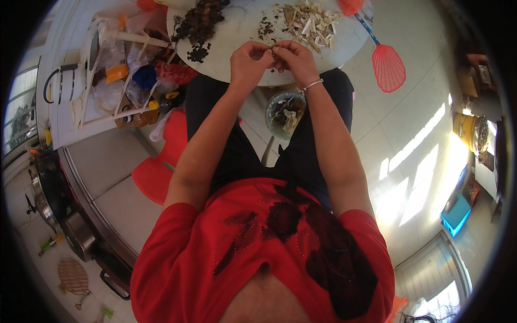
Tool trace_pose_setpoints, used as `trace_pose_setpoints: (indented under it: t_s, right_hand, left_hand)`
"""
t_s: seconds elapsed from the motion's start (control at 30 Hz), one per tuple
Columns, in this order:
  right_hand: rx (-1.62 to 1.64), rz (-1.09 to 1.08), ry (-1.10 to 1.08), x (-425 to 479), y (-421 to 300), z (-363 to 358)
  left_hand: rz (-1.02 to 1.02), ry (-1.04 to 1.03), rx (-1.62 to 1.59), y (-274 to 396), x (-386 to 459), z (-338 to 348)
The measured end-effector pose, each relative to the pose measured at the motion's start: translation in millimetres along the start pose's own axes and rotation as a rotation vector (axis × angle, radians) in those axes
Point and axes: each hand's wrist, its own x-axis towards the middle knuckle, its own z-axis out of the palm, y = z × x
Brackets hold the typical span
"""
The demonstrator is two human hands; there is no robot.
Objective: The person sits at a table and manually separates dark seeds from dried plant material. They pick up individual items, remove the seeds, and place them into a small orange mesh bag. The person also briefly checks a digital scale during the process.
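My left hand [247, 60] and my right hand [297, 58] meet over the near edge of a round white table [236, 32]. Fingertips of both pinch a small brownish piece [273, 46], too small to identify and partly hidden. A bracelet [313, 84] circles my right wrist. Beyond my left hand lies a heap of dark dried pieces [204, 20], with small black bits [198, 52] nearer its end. Pale split husks [313, 24] are piled beyond my right hand. Between the heaps is a scatter of dark crumbs [265, 27].
Under the table edge, between my knees, stands a bin [268, 117] with scraps inside. A red fly swatter [387, 66] sticks out past the table's right side. To the left are a rack with plastic bags [109, 93], a red stool [155, 173] and pots [76, 234] on a counter.
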Motion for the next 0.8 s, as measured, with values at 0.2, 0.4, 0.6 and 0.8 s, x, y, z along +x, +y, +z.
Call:
trace_pose_setpoints:
  t_s: [0.2, 0.4, 0.6, 0.8]
  right_hand:
    - [0.142, 0.025, -0.023, 0, 1, 2]
    - [0.126, 0.044, -0.016, 3, 3, -4]
    - [0.124, 0.043, -0.015, 1, 1, -5]
    - [0.222, 0.047, -0.059, 3, 1, -9]
  left_hand:
    - [0.024, 0.034, -0.019, -3, 3, -1]
    - [0.172, 0.008, 0.181, -4, 1, 2]
    - [0.11, -0.012, 0.098, -7, 4, 3]
    - [-0.112, -0.043, -0.201, -1, 5, 3]
